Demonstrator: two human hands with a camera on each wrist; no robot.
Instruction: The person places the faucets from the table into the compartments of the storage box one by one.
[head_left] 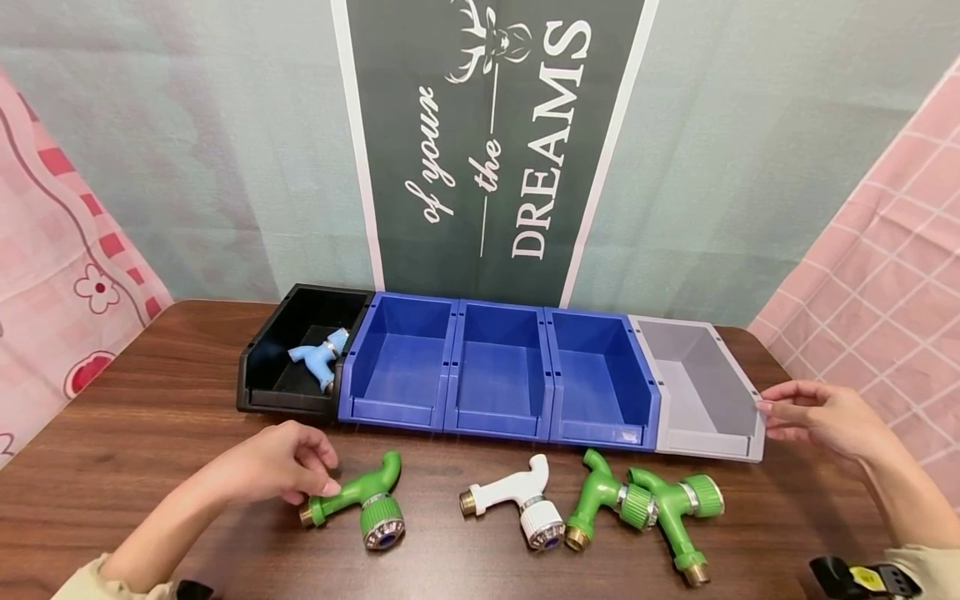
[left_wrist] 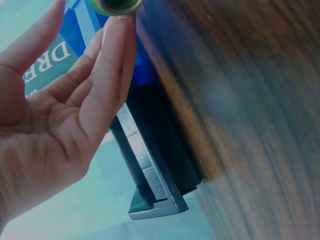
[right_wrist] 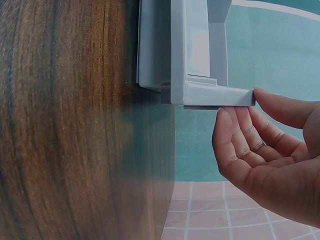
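Right hand (head_left: 831, 417) pinches the grey bin (head_left: 708, 447); left of it, left hand (head_left: 273, 460), fingers straight, touches a curved green tap (head_left: 366, 487); cloth (head_left: 442, 258) reads "DREAMS".

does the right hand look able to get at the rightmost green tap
Probably yes, once the right hand lets go of the grey bin: bare tabletop lies to the right of the rightmost green tap.

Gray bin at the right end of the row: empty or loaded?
Empty, as far as can be seen: the head view shows a bare floor inside the gray bin, whose outer edge the right hand pinches.
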